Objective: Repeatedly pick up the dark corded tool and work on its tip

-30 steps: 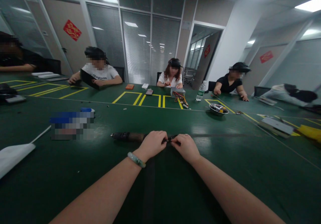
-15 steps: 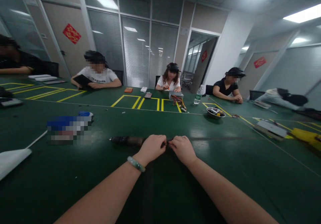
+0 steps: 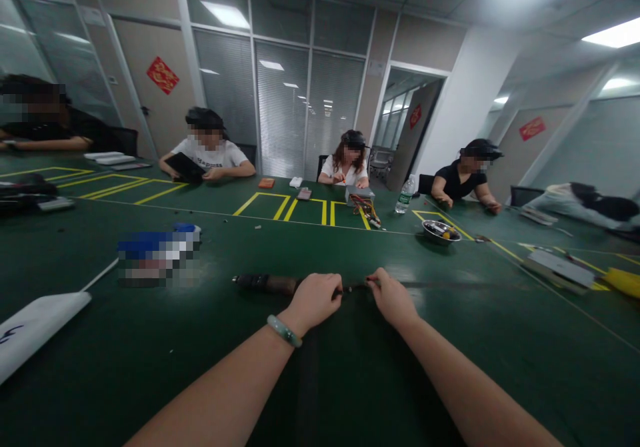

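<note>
A dark, rod-shaped tool [image 3: 267, 283] with a brownish middle section and a small metal tip at its left end lies along the green table in front of me. My left hand [image 3: 319, 298], with a jade-coloured bangle at the wrist, is closed around its right end and hides that part. To the right, my right hand [image 3: 391, 295] is closed with thumb and fingertips together. Between the hands runs a thin dark piece [image 3: 356, 288], whose right end reaches the right fingertips. I cannot make out its kind. A tiny pale bit shows just below it.
A blue-and-white blurred packet [image 3: 160, 250] and a white strip-shaped item [image 3: 43, 327] lie left. Farther off are a metal bowl [image 3: 441, 232] of small parts, a water bottle [image 3: 405, 195] and a grey box with coloured wires [image 3: 361, 197]. Several people sit across the table.
My right hand has moved right, away from my left, and a thin dark piece now shows between them. The left hand keeps hold of the tool. The view has shifted slightly.
</note>
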`<state>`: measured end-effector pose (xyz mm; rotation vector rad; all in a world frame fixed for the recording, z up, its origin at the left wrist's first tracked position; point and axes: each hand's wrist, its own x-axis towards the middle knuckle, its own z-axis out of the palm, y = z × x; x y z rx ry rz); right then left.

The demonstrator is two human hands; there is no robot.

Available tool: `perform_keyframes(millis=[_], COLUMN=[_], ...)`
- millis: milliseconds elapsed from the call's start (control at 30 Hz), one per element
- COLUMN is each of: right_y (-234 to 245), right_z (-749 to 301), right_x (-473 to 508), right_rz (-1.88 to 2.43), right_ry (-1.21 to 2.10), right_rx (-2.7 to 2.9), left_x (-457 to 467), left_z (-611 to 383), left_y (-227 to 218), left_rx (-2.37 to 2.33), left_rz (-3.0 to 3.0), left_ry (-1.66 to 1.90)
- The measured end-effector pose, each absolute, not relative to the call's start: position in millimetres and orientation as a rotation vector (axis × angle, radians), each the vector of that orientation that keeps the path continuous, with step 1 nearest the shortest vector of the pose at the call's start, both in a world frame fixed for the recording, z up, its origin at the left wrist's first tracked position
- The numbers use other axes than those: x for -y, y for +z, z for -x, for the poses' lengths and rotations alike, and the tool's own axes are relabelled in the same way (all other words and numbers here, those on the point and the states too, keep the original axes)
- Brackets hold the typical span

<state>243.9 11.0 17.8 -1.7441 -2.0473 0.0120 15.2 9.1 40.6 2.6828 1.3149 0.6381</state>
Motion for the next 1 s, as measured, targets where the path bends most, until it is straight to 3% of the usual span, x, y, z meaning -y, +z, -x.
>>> perform_keyframes(millis=[200,633,1000], right_y=[15,22,18], right_z=[-267,-211,-202], right_x=[3,10,-7], right_rz=[1.875,1.549,1.398], right_ry=[0.096,0.028,0.086], right_rx=[1.834,2.204,2.193], left_x=[-11,-11,-12], left_z=[-14,-13,-11], left_y=[38,36,35], left_rx=[-1.309,-1.297,-1.272], left_rz=[-2.679,-2.707,-2.732], left_ry=[0.639,0.708,0.701])
